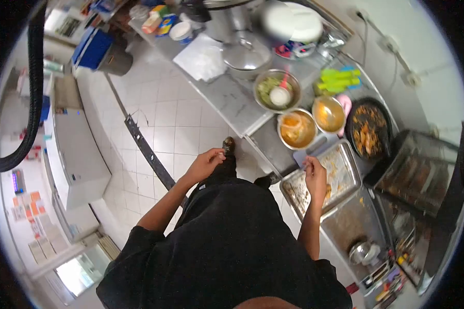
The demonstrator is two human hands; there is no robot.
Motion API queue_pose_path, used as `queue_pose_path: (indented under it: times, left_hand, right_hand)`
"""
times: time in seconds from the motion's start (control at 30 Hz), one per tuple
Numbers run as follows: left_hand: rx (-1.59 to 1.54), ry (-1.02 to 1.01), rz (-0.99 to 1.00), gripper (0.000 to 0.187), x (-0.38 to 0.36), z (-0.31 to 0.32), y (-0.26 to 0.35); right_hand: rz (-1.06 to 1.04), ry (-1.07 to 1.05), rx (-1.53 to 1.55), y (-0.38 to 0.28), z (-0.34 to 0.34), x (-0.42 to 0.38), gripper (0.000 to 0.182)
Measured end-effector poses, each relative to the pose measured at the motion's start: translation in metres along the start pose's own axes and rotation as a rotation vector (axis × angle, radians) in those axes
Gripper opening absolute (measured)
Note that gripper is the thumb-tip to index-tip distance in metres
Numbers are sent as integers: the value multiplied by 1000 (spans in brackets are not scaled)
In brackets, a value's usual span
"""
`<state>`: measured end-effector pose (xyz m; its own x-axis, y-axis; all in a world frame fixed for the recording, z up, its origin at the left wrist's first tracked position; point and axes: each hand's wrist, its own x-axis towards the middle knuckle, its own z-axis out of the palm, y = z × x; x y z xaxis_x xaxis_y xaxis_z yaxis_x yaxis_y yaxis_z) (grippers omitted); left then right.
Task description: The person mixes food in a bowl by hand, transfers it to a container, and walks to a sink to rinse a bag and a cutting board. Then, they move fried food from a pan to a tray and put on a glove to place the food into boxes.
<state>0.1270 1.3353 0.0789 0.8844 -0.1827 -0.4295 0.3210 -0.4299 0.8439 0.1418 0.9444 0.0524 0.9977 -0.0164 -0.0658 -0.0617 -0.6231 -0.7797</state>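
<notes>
My left hand [209, 161] hangs over the floor in front of my body, its fingers loosely curled, and I see nothing in them. My right hand [316, 177] is above the metal baking tray [344, 180], with bent fingers pressed together; what they hold, if anything, is too small to make out. Brown residue and food scraps mark the tray. Close to my right fingertips lies a flat grey-purple item [300, 157]. Beyond it stand a metal bowl with orange contents [307, 141], another metal bowl [329, 114] and a bowl of green food [265, 103] with a red-handled ladle [282, 91].
A black pan with browned food [368, 121] stands by the wall, near a dark glass-fronted appliance [412, 170]. Green gloves [340, 80] and a lidded pot [246, 51] are farther back. A blue-lidded bin [95, 49] and white chest freezer [82, 154] stand left.
</notes>
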Motion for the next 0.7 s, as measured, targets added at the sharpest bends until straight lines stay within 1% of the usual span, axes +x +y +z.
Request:
queue_pose_path:
  times: [0.03,0.07,0.13,0.2,0.27,0.3,0.33,0.37,0.4,0.43,0.47,0.5,0.53,0.6,0.63,0.7]
  left_hand:
    - [-10,51,-10,31,-4,-13,-9]
    - [-23,101,-18,33,7,-26,-10]
    - [-79,167,-46,33,6,-55,-31]
    - [-129,215,-68,33,3,-91,-55]
    - [-167,319,-78,32,-2,-132,-77]
    - [-169,359,-83,31,-6,-154,-88]
    - [-180,359,-73,31,-8,-180,-98]
    - [-164,423,-69,31,-12,-205,-110]
    - [-149,477,-73,30,-21,-227,-122]
    - [-130,530,-52,31,-26,-250,-132]
    - [-133,527,-41,31,-29,-273,-138]
    - [-131,591,-72,31,-32,-295,-144]
    - [-130,651,-113,31,-35,-315,-150]
    - [-116,663,-115,32,-34,-354,-149]
    - [-168,676,-119,32,-31,-371,-154]
    - [-221,682,-124,32,-18,-404,-155]
  right_hand:
    - [-52,-26,41,-12,10,17,18]
    - [-79,-42,28,-28,16,48,18]
    - [-57,-152,138,-73,46,78,17]
    - [-87,-187,137,-112,90,107,18]
    - [-198,-317,100,-150,135,131,20]
    - [-202,-316,86,-165,160,142,20]
    - [-187,-380,51,-181,187,155,21]
    - [-170,-444,18,-198,212,166,22]
    - [-163,-443,8,-219,235,172,22]
    - [-197,-497,73,-243,257,181,24]
    - [-242,-547,142,-265,278,193,26]
    - [-304,-553,58,-283,299,203,27]
    - [-299,-550,57,-299,316,211,27]
    - [-507,-454,-106,-339,347,229,25]
    - [-456,-514,-114,-357,357,240,23]
    - [-429,-544,-129,-381,383,271,22]
